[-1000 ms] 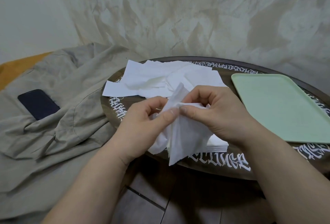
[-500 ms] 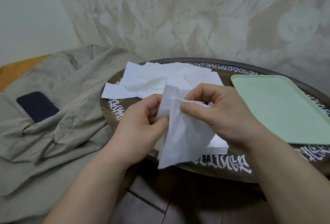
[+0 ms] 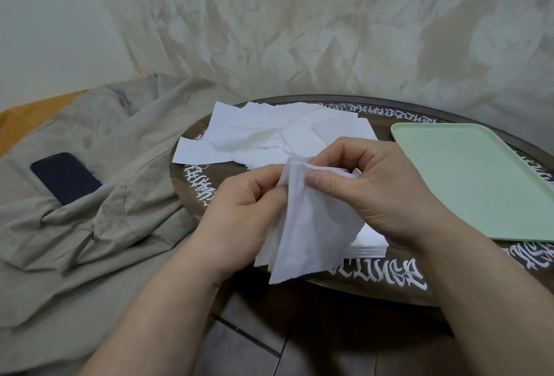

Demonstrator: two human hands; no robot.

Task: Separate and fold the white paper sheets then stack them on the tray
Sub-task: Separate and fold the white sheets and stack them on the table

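1. The scene is lit dimly and evenly; no glare is seen.
2. Deep shadow is cast under the table [image 3: 374, 288] at six o'clock.
3. Straight lines are bowed toward the edges by the wide-angle lens.
4. Slight softness is noted at the corners; the centre is rendered sharp.

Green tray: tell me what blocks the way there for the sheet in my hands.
Nothing visible does. The white sheet is pinched by both hands just left of the green tray, whose surface lies bare, with only open tabletop between.
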